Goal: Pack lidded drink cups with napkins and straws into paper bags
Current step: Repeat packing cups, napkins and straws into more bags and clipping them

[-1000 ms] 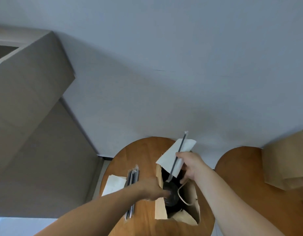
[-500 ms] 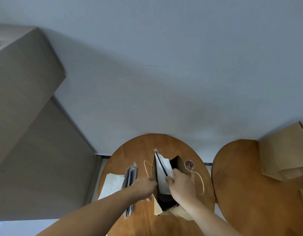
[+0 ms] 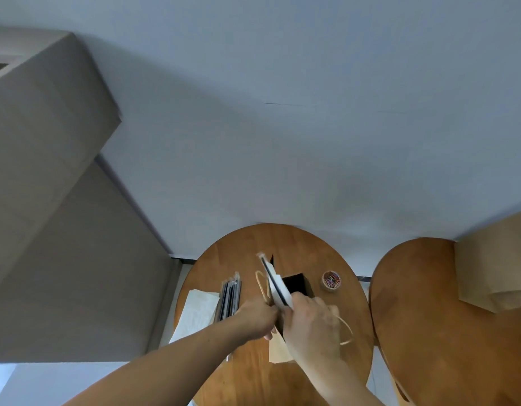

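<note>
**Napkin and straw held at the mouth of the paper bag**

Far left, a grey-brown cabinet (image 3: 48, 200) stands against the pale wall. Beside it is a round wooden bench (image 3: 253, 247). On the bench's left side lies a stack of white napkins (image 3: 199, 310), and touching its right edge is a bundle of wrapped straws (image 3: 230, 297), laid lengthwise away from the person.

Just right of the straws, the left grip (image 3: 258, 316) has its fingers curled onto the near left rim of the open paper bag (image 3: 278, 348), which stands upright in the middle of the bench. One twine handle (image 3: 260, 284) loops up beside that grip. The bag's mouth gapes dark, and what it holds cannot be made out.

At the mouth, a folded white napkin (image 3: 279, 287) and a dark wrapped straw (image 3: 270, 275) stand together, tilted up and to the left; the straw's top end is blurred. The right grip (image 3: 312, 323) is clamped on their lower ends, over the near side of the bag's opening. The bag's second handle (image 3: 345, 332) arcs out to the right of that grip.

Further right on the same bench, apart from the bag, sits a small round tub of coloured paper clips (image 3: 331, 280).

A second round bench (image 3: 423, 303) stands just beside the first. Flat brown paper bags (image 3: 493, 268) lie on its far right side.
</note>
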The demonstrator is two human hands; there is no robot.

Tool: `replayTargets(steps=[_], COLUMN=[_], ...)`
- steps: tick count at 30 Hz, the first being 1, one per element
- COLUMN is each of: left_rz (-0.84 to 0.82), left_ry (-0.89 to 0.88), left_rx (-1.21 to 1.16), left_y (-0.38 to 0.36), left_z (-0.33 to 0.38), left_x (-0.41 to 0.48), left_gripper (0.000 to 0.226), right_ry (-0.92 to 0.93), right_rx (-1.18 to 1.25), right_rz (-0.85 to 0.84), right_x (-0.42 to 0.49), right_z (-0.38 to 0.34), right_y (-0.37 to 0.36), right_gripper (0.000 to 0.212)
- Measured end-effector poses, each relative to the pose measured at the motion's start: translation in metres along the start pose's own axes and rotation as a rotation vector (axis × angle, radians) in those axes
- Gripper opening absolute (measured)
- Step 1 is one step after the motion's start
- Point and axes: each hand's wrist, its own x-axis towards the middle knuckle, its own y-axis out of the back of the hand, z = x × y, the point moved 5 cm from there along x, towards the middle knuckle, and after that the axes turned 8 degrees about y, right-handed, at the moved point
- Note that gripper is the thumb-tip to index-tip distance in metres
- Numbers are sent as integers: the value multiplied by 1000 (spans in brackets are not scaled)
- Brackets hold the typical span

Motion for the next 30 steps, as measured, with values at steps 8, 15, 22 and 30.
replayTargets(steps=[8,15,22,30], left_rz=[-9,25,2,20], left_ry=[-20,67,43,77], left_rx=[27,-17,-15,-78], left_y=[-6,5,-2,6], left_z=[1,-12,-11,-5], left_x=[0,0,-1,-5], left_gripper=[30,31,32,30], right_ry=[-207,-477,-346,-400], right_rx=[332,841,849,837], right_rz=[-139,-179,42,-122], right_x=[22,33,57,18], right_z=[26,57,64,70], right_y=[-23,-75,-53,-98], right_gripper=[25,10,35,4])
